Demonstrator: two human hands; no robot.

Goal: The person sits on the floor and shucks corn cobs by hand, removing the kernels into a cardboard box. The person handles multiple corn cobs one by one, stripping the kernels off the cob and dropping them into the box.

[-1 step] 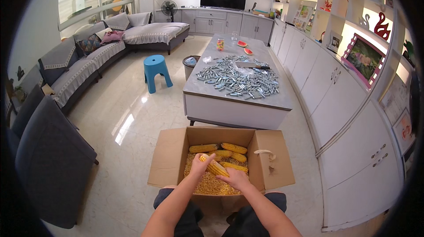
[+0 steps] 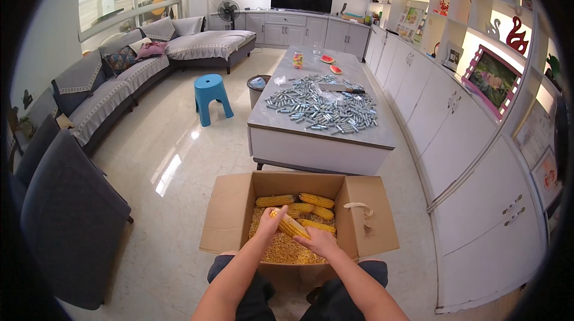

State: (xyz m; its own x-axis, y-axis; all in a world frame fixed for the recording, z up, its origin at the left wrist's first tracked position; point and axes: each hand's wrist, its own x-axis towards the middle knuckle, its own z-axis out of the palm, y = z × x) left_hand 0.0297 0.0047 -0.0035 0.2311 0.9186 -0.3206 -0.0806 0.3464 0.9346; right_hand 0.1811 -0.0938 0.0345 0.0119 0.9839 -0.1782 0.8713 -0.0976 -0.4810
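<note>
Between my two hands an ear of corn [image 2: 289,226] is held at a slant over the cardboard box [image 2: 233,213]. My left hand [image 2: 271,220] grips its upper left end, with the thumb along the kernels. Around the lower right end my right hand [image 2: 318,241] is closed. Below, loose corn kernels [image 2: 290,253] cover the bottom of the box. Several more ears lie on them toward the far side, among them one ear [image 2: 275,200] at the far left and another ear [image 2: 317,201] at the far right.
The box stands on the floor between my legs, its side flaps folded out. Beyond it is a grey-topped table [image 2: 269,119] with many small silvery cylinders [image 2: 323,105], a knife [image 2: 342,88] and watermelon slices [image 2: 335,70]. A blue stool [image 2: 209,95] stands left, white cabinets [image 2: 454,159] right.
The ear has turned slightly in my hands, and the pale patch on its upper side shows less. My hands stay in nearly the same place.
</note>
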